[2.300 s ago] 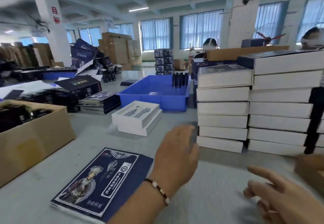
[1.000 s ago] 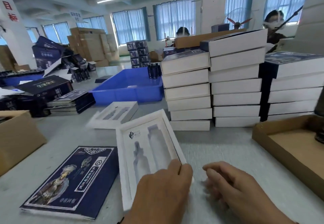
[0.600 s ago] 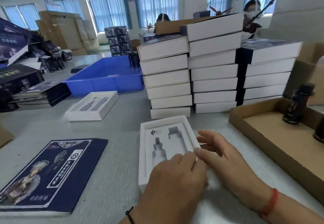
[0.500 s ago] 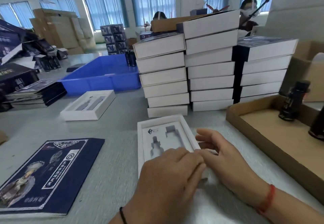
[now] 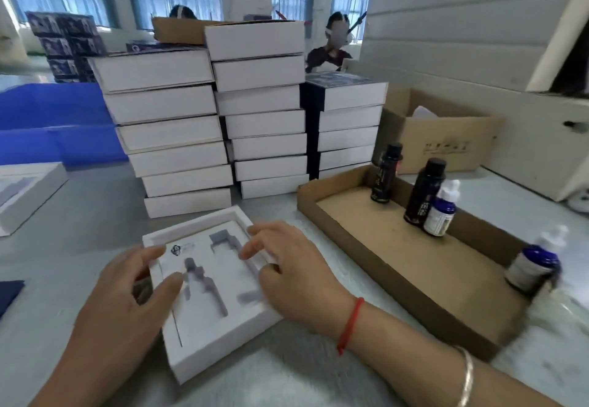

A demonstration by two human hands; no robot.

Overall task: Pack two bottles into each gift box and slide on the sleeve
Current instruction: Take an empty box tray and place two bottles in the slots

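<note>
On the bench, my left hand and right hand rest, fingers spread, on the open gift box. Bottles stand in a cardboard tray nearby.

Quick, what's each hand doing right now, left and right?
Left hand: open, holds nothing, thumb on the gift box left edge.
Right hand: open, fingers relaxed over the box's right side, holding nothing.

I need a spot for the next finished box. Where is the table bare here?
Bare table lies left of the open box, before the stacks, and in front of both hands, left and right. The cardboard tray floor is bare near its front. It is crowded at the stacks and by the bottles.
</note>
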